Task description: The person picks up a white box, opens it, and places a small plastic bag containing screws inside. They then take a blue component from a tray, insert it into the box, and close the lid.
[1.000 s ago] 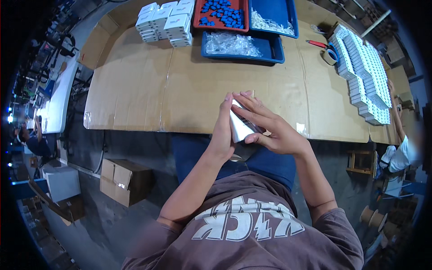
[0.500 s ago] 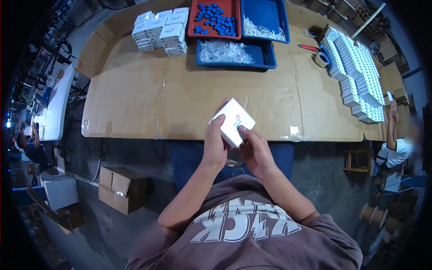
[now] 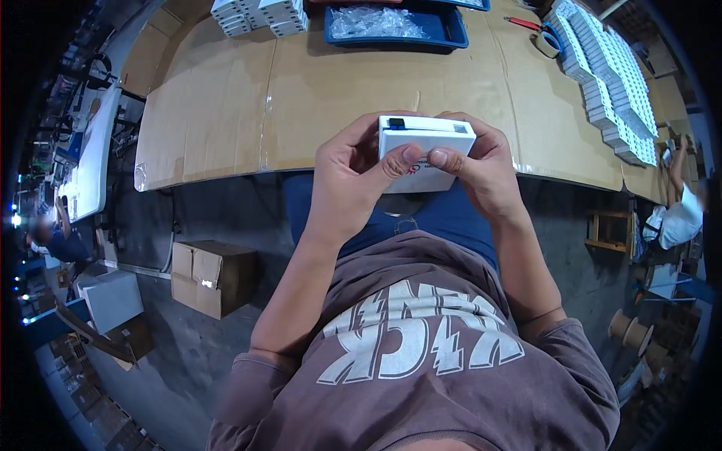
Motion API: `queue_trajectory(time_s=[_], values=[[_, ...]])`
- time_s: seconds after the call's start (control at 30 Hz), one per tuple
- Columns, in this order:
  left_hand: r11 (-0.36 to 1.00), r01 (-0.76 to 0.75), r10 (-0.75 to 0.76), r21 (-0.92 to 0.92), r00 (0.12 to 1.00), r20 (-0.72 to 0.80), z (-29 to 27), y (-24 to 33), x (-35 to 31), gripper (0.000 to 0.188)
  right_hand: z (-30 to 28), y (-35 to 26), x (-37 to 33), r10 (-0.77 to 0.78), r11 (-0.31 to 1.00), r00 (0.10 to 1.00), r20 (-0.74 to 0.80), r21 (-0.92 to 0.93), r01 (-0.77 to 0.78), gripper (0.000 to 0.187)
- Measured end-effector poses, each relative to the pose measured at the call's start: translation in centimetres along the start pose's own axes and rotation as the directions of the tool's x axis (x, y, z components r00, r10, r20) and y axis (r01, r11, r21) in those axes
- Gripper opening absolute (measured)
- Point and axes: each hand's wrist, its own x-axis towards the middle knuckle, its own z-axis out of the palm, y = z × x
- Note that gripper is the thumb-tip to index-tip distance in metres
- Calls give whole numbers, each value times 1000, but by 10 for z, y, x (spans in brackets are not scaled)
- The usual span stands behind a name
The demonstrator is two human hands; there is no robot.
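Note:
Between both hands I hold a flat white square box (image 3: 426, 139) close to my body, above my lap and just off the table's near edge. My left hand (image 3: 347, 171) grips its left side, with the thumb pressed on the broad printed face. On the opposite side my right hand (image 3: 492, 173) clasps it the same way, thumb near the other thumb. The box's narrow edge faces up, showing a small black and blue piece at its left end and a grey opening at its right. Most of my other fingers are hidden behind the box.
On the cardboard-covered table (image 3: 218, 113) stand a blue tray (image 3: 444, 37) of clear plastic bags, white box stacks (image 3: 282, 16) at far left, and many white pieces (image 3: 613, 83) at right. A tape roll (image 3: 549, 43) lies beside a red-handled tool (image 3: 523, 23). A carton (image 3: 207, 278) sits on the floor.
The white box has come nearer to me and been tilted, so its narrow edge now faces up. Both thumbs have shifted together on its face. The head view has tipped downward.

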Motion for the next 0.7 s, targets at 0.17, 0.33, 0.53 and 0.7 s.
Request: queue_trajectory(time_s=[0.17, 0.33, 0.53, 0.7], values=[[994, -96, 98, -54, 995, 33, 9, 9, -10, 38, 0, -2, -16, -160, 987, 987, 19, 36, 159, 37], [986, -164, 165, -19, 984, 73, 14, 9, -23, 35, 3, 0, -30, -303, 952, 952, 45, -27, 304, 35], [978, -208, 207, 20, 978, 23, 28, 7, -44, 38, 0, 0, -46, -339, 926, 938, 71, -151, 346, 31], [946, -321, 324, -44, 939, 119, 22, 5, -39, 56, -2, -6, -50, -410, 902, 908, 82, -112, 418, 30]])
